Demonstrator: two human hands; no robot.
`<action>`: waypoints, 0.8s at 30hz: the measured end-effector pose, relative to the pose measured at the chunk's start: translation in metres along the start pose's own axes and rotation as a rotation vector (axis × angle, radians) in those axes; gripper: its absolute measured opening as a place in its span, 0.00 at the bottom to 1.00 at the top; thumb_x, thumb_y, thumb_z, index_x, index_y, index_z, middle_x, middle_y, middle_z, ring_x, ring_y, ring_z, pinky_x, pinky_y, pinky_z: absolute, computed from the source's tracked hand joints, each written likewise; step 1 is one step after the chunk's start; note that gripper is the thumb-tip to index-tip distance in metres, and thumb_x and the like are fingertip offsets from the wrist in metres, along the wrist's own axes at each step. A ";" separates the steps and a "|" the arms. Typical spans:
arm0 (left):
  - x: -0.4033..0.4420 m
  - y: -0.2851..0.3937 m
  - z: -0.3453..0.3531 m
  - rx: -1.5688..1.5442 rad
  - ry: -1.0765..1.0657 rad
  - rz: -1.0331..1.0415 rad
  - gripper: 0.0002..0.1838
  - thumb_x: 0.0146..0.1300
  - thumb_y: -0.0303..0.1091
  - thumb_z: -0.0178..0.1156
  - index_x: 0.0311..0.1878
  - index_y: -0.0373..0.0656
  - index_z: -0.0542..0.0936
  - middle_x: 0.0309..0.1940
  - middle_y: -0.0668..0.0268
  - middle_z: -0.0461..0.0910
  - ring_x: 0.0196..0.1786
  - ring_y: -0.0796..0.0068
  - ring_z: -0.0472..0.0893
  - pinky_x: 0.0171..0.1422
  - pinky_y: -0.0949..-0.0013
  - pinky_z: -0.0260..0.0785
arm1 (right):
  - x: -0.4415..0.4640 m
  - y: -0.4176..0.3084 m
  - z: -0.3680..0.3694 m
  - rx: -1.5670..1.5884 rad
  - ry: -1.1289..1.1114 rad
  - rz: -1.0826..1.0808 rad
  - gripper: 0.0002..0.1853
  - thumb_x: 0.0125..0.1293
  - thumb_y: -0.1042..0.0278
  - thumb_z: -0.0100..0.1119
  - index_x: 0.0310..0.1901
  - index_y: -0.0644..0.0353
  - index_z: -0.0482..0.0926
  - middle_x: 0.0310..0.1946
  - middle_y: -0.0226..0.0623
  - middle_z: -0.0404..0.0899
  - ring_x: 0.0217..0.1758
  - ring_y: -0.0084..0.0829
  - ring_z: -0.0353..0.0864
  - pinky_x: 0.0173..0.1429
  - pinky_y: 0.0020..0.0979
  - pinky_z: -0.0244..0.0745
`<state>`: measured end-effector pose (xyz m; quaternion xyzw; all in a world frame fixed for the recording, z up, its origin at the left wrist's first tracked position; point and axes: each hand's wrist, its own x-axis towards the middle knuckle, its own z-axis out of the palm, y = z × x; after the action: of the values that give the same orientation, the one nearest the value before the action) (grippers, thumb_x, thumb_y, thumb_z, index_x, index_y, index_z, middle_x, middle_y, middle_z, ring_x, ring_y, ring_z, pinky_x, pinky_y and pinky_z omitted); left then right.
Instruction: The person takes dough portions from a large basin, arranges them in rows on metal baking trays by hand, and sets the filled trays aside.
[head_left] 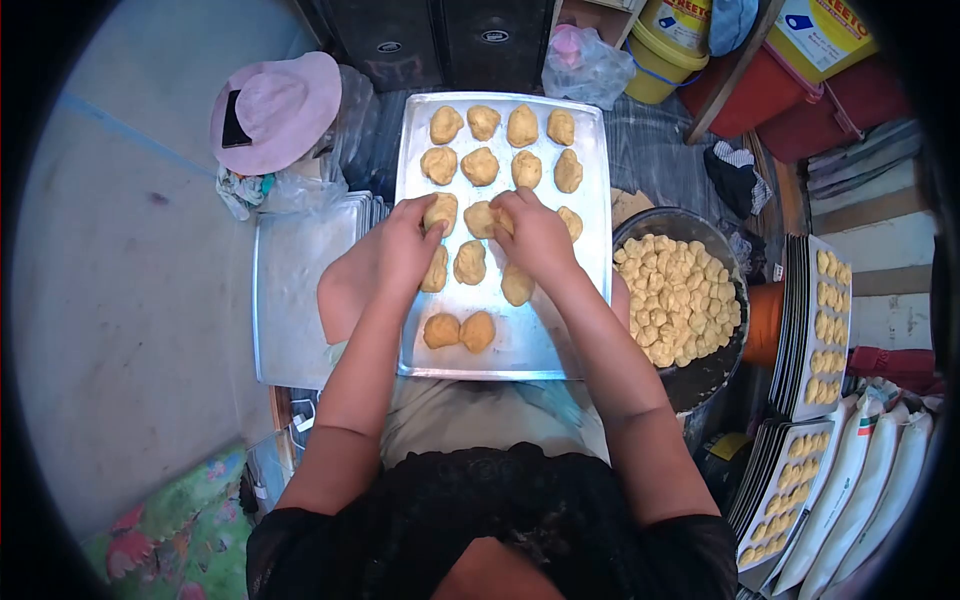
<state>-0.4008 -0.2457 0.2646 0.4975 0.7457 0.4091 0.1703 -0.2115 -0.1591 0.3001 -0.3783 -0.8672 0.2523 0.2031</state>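
Note:
A metal baking tray point(535, 345) rests on my lap, with rows of yellowish dough pieces point(480, 166) spread over it. My left hand point(404, 240) is closed at the tray's left side, thumb and fingers around a dough piece point(441, 212). Toward the right of the same row, my right hand point(538, 235) grips another dough piece point(505, 220), partly hidden by the fingers. Between the hands lies a further dough piece point(479, 220). Closer to me, two dough lumps point(460, 332) sit side by side, touching.
A dark round basin point(742, 340) heaped with small dough balls point(675, 300) stands to my right. Beyond it are stacked trays point(790, 350) bearing dough pieces. Bare trays point(300, 300) are stacked at left, below a pink hat point(285, 105). Yellow buckets point(660, 65) stand at the back right.

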 end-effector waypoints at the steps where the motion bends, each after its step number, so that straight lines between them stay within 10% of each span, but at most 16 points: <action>1: -0.002 0.000 0.001 -0.025 -0.001 -0.013 0.24 0.56 0.30 0.70 0.58 0.39 0.80 0.49 0.52 0.79 0.46 0.54 0.80 0.51 0.59 0.74 | -0.009 -0.005 -0.003 0.015 0.010 0.042 0.20 0.59 0.64 0.67 0.55 0.49 0.82 0.43 0.39 0.81 0.48 0.45 0.83 0.50 0.43 0.79; 8: -0.042 0.001 -0.010 0.163 0.018 0.168 0.22 0.60 0.33 0.69 0.58 0.40 0.80 0.51 0.55 0.76 0.54 0.57 0.77 0.56 0.62 0.71 | -0.042 -0.024 0.014 -0.102 -0.262 -0.005 0.18 0.56 0.61 0.68 0.49 0.53 0.81 0.41 0.39 0.81 0.47 0.41 0.85 0.45 0.44 0.80; 24: -0.072 0.043 -0.004 0.416 -0.145 0.391 0.24 0.57 0.44 0.69 0.58 0.50 0.81 0.51 0.63 0.79 0.63 0.62 0.71 0.70 0.52 0.49 | -0.109 0.004 -0.037 -0.035 0.070 0.172 0.26 0.58 0.62 0.70 0.59 0.52 0.77 0.49 0.42 0.78 0.47 0.47 0.83 0.50 0.43 0.79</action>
<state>-0.3454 -0.3037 0.2901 0.6840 0.6894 0.2358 0.0357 -0.1204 -0.2286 0.3097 -0.4632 -0.8282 0.2403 0.2045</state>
